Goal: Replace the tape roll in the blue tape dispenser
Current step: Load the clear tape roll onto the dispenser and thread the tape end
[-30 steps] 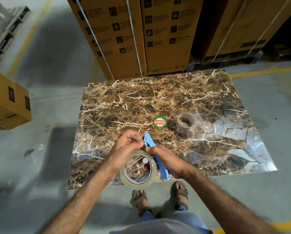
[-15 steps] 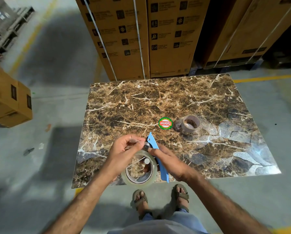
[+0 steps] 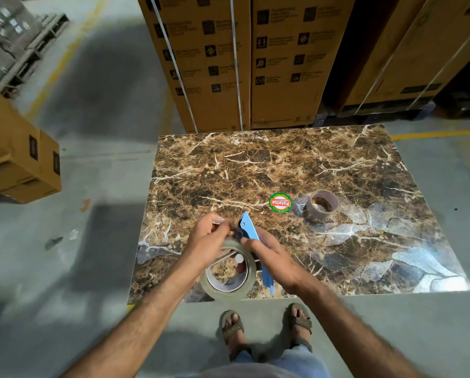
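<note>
Right hand [image 3: 273, 257]: closed around the blue tape dispenser [image 3: 251, 236], lower centre of frame.
Left hand [image 3: 209, 241]: fingers pinched at the dispenser's top; what they pinch is unclear.
Clear tape roll [image 3: 228, 271]: on the dispenser, below the hands.
Counter [image 3: 337, 165]: marbled; used tape core [image 3: 321, 205] right of centre, round sticker [image 3: 280, 203] beside it.

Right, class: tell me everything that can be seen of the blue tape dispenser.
The blue tape dispenser is a thin, flat blue frame, plastic by its look, with a dark roller near its pointed top. It is held edge-on above the marble table's near edge, gripped by the right hand. A clear tape roll sits against its left side.
</note>
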Tool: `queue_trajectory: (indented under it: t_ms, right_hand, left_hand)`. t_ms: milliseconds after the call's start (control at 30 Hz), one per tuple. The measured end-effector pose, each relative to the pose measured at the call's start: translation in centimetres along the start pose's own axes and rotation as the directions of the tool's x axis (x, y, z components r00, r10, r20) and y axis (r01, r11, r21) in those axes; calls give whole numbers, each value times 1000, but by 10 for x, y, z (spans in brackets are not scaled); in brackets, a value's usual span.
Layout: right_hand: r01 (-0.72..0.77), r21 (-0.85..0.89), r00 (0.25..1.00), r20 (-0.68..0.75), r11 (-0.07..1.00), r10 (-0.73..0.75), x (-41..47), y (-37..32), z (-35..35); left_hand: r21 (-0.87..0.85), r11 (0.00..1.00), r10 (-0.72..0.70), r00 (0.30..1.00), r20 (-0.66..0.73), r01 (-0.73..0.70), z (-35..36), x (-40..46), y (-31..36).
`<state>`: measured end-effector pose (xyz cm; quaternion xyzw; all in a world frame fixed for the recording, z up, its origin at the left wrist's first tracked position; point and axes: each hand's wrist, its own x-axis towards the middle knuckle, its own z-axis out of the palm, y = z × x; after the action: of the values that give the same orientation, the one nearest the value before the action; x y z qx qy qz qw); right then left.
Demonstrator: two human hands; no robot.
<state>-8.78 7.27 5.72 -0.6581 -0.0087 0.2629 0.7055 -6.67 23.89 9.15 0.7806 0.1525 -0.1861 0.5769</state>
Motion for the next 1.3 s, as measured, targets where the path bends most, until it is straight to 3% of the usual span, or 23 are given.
queue_trajectory:
  t_ms: [100, 233, 567, 900, 1300]
  right_hand:
    - [-25, 117, 1000, -14, 993, 27, 2, -1, -4]
    - [3, 5, 1000, 30, 1000, -4, 1, -5, -8]
    - [-21, -32, 999, 33, 999, 22, -5, -2, -36]
    - [38, -251, 995, 102, 967, -13, 9, -25, -81]
    - [64, -391, 989, 150, 918, -5, 17, -39, -117]
  left_hand:
    - [20, 998, 63, 997, -48, -62, 2, 6, 13]
    - [156, 972, 187, 979, -75, -174, 5, 13, 30]
    - [393, 870, 338, 940, -35, -298, 21, 30, 66]
    - [471, 814, 461, 871, -168, -340, 50, 51, 83]
    - [561, 751, 568, 774, -280, -348, 77, 70, 89]
